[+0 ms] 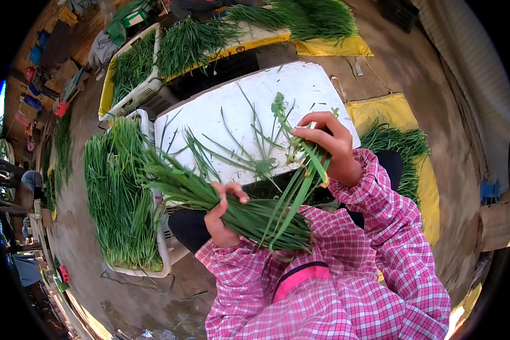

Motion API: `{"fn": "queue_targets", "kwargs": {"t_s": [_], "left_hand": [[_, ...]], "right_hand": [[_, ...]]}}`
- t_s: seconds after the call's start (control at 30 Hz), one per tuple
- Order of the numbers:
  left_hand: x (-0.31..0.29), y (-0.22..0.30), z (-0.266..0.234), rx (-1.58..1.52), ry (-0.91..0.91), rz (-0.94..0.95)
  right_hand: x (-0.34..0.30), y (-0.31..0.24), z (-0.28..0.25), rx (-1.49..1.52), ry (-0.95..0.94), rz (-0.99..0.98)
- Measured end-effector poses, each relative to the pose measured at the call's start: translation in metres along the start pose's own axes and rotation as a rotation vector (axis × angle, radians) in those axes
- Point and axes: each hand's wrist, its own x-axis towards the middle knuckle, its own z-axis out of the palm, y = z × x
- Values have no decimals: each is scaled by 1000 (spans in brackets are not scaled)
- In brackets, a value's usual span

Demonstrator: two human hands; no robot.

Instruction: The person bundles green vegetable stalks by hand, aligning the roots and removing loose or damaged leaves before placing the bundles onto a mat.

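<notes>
My left hand (pixel 224 216) is wrapped round a thick bunch of garlic chives (pixel 269 221), held slantwise over my lap, its leaves reaching left toward a heaped crate. Up and to the right, my right hand (pixel 334 148) pinches several loose chive leaves (pixel 318 160), some pale or yellowish. Their long ends hang down across the bunch. Behind both hands lies a white board (pixel 209 116), strewn with stray leaves (pixel 201 154) and small green scraps.
At my left stands a white plastic crate (pixel 165 258) heaped with chives (pixel 116 192). Another filled crate (pixel 147 85) is beyond it. More chives lie on yellow sheeting (pixel 430 187) at the right and along the far side (pixel 326 25). A dark basket (pixel 399 14) is far right.
</notes>
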Motion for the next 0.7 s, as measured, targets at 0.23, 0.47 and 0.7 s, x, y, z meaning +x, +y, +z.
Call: {"fn": "queue_targets", "kwargs": {"t_s": [0.23,0.47,0.7], "left_hand": [[20,-12,34,97,74,-410],[22,0,46,226,-131,-110],[14,-18,37,642,-15,-25]], "right_hand": [[15,-22,10,-114,-149,-557],[33,-22,6,-139,-169,-619],[52,-21,3,-173,-338,-615]]}}
